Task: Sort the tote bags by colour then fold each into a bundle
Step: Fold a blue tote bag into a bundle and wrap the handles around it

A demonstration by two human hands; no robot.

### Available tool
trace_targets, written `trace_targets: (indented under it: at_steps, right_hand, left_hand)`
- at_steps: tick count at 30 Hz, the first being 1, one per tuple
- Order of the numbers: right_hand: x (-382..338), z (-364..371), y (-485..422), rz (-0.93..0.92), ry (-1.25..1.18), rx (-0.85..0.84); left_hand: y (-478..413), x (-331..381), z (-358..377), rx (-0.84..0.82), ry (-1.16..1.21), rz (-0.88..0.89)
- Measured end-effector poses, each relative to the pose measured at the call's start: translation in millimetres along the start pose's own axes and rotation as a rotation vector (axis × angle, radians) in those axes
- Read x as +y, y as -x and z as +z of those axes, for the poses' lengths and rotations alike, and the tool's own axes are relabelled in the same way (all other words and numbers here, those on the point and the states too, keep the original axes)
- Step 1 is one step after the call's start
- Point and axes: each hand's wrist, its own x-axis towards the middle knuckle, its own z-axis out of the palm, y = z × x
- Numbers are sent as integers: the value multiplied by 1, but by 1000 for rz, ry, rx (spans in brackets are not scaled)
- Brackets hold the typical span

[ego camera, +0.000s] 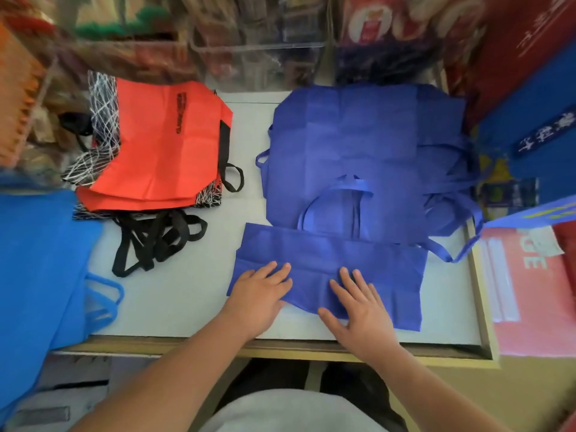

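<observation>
White shirt [280,410] at bottom of frame, both forearms reaching over the near edge of the table [187,294].

Left grip [258,294]: palm down, fingers straight and slightly spread, pressing flat on the left end of the folded blue bag [383,275]. Nothing pinched.

Right grip [358,310]: same, palm down, fingers fanned, flat on the middle of that bag. Thumb sits at the bag's near edge.

Folded blue bag is a long strip lying across the near-right part of the table, with its far edge overlapping the blue stack [358,135] behind it. That stack lies flat and unfolded, with blue handles [343,188] looped on top and more trailing off to the right.

Red stack [162,145] is far left, well apart from the blue pile: orange-red panels with black-and-white web-pattern sides. Its black handles [156,238] are tangled on the table towards the person.

Lighter blue bag [37,260] drapes over the table's left edge. Pink sheet [530,291] is off the right rim. Background shelves are blurred.
</observation>
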Motion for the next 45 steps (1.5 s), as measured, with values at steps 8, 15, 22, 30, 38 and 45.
trace_targets:
  at_steps: [8,15,22,30,38,45]
  right_hand:
    - [14,-71,5,-35,169,-126]
    - [42,-79,-19,159,31,113]
    - [42,-62,-65,207,52,256]
    - [35,-51,-39,488,-260,374]
    - [20,-94,-33,736,-986,418]
    - [-17,-117,-35,524,-895,374]
  left_hand:
    - [24,-6,-40,-184,121,-50]
    - [21,-39,-38,196,90,-241]
    - [14,-1,20,131,-102,-76]
    - [12,-9,34,24,64,-174]
    - [9,-13,51,203,149,-140]
    - [12,-15,60,271,170,-115]
